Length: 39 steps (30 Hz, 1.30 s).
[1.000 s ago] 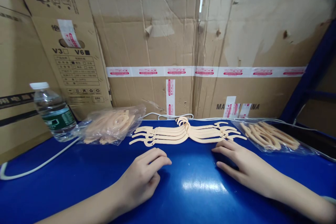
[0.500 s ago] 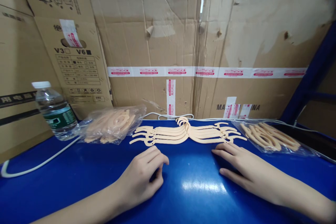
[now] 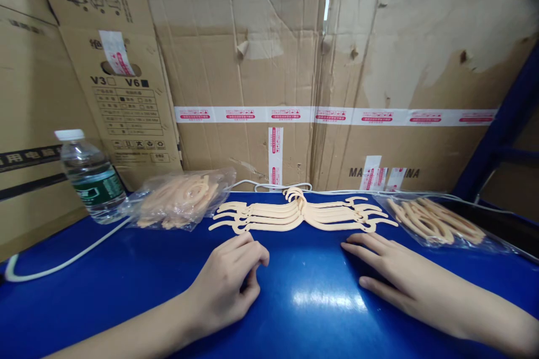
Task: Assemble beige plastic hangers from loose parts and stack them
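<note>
Several cream-coloured clothes hangers [image 3: 278, 226] lie flat and overlapping in a row across the blue table [image 3: 301, 269], their hooks bunched at the middle. My left hand [image 3: 229, 275] rests on the table just in front of their left end, fingers curled in and thumb near the index finger. Nothing shows in it, though the palm is hidden. Near the right end of the hangers lies my right hand [image 3: 396, 269], palm down, its fingers stretched out and the thumb apart. Its fingertips are close to the nearest hanger; whether they touch it I cannot tell.
A clear bag [image 3: 177, 202] of cream-coloured pieces lies on the left, and another bag [image 3: 438, 221] of curved pieces on the right. Farther left stands a water bottle [image 3: 92, 185]. A white cable [image 3: 67, 261] curves along the table. Cardboard [image 3: 244, 78] walls the back; a blue post [image 3: 492, 118] stands right.
My right hand has shifted slightly right, its thumb a little closer to the fingers. My left hand and the hangers stay nearly as they were; the view has moved slightly.
</note>
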Tool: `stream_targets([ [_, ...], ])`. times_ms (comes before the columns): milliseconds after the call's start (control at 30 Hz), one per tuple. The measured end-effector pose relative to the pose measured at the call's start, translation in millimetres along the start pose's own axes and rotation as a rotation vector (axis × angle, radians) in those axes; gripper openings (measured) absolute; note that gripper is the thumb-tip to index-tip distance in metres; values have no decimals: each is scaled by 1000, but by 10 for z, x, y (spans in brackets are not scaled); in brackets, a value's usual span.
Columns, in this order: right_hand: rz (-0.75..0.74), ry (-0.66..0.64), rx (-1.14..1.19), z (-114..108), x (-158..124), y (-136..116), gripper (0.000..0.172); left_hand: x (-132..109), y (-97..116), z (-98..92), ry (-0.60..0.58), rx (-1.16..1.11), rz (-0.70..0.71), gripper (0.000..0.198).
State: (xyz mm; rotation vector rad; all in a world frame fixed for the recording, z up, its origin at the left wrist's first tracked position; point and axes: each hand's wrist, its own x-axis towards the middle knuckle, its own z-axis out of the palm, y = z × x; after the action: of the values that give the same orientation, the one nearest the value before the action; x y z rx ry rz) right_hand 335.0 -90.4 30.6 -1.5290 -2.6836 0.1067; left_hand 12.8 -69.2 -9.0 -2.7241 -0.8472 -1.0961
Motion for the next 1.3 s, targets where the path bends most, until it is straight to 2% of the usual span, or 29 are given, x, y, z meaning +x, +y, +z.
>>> stream_targets([
  [700, -27, 66, 22, -5, -16, 11, 49, 30, 16, -4, -28, 22, 10, 38],
  [967, -26, 53, -2, 18, -18, 35, 50, 22, 26, -7, -17, 25, 8, 36],
  [1167, -45, 93, 27, 12, -16, 32, 48, 15, 0, 2, -93, 13, -5, 27],
  [1300, -44, 85, 32, 0, -4, 17, 47, 13, -6, -1, -100, -11, 0, 26],
])
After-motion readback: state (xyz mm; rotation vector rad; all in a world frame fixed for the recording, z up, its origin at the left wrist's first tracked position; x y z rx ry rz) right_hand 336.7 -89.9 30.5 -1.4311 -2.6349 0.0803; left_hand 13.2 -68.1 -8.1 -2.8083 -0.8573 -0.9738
